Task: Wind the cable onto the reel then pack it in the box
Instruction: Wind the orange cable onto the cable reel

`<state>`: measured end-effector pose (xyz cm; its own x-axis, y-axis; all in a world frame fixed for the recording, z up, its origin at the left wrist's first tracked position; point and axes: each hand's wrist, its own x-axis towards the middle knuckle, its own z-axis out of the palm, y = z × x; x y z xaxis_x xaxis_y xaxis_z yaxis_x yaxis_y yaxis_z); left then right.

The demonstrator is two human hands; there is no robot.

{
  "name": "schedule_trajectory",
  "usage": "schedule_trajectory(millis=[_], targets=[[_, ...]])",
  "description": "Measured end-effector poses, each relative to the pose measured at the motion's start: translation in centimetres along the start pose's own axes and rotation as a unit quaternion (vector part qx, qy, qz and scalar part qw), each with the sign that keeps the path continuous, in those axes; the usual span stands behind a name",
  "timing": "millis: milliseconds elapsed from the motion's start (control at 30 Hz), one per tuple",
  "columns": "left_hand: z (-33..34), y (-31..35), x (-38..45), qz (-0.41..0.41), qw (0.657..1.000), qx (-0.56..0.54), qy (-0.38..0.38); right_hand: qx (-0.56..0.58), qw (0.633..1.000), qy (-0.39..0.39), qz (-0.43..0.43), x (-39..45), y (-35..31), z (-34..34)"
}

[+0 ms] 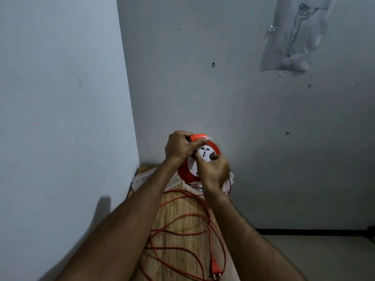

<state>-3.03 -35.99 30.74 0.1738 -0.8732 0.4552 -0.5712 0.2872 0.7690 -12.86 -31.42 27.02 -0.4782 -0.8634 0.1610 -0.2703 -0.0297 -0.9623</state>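
An orange cable reel (187, 173) with a white socket face (205, 152) is held up in the air above the far end of a narrow wooden table (182, 224). My left hand (180, 147) grips the reel's orange handle at the top. My right hand (215, 173) is closed on the white face, fingers at its lower right. The orange cable (194, 216) lies in loose loops on the table, and its plug (215, 269) rests near the front edge. A strand runs up to the reel under my right hand.
A box with clear wrapping (142, 179) lies at the table's far end, partly behind my left forearm. Grey walls meet in a corner just behind it. A paper drawing (292, 37) is taped on the right wall. Floor shows at the lower right.
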Motion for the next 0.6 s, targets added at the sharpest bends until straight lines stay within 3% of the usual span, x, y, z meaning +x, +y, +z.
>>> schedule_trajectory(millis=[100,167,200,267,333,367,433,500,600], targets=[[0.2,-0.5,-0.3,0.001,1.0,0.019,0.0,0.179,0.96,-0.045,0.211,0.0,-0.5,0.3],[0.2,-0.8,-0.3,-0.008,1.0,0.015,-0.005,0.237,0.931,-0.064,0.271,0.2,-0.5,0.0],[0.1,-1.0,-0.3,-0.015,1.0,0.002,-0.006,0.227,0.936,-0.069,0.26,0.2,-0.4,-0.3],[-0.1,-1.3,-0.2,-0.032,0.999,-0.025,0.0,0.147,0.978,-0.033,0.146,-0.1,0.0,-0.8],[-0.3,-1.5,-0.1,-0.035,0.999,-0.027,0.007,0.024,0.996,0.033,-0.082,-0.6,0.3,-2.1],[-0.4,-1.6,-0.1,-0.035,0.999,-0.025,0.007,-0.028,0.975,0.049,-0.214,-0.6,0.4,-2.8],[-0.5,-1.8,0.1,-0.035,0.999,-0.026,0.002,-0.145,0.896,0.037,-0.419,-0.2,0.8,-3.8],[-0.5,-1.6,0.3,-0.029,0.999,-0.032,0.001,-0.262,0.823,0.003,-0.504,0.5,1.6,-3.7],[-0.1,-1.0,0.5,-0.011,0.999,-0.042,-0.003,-0.345,0.805,-0.042,-0.481,0.8,2.0,-3.4]])
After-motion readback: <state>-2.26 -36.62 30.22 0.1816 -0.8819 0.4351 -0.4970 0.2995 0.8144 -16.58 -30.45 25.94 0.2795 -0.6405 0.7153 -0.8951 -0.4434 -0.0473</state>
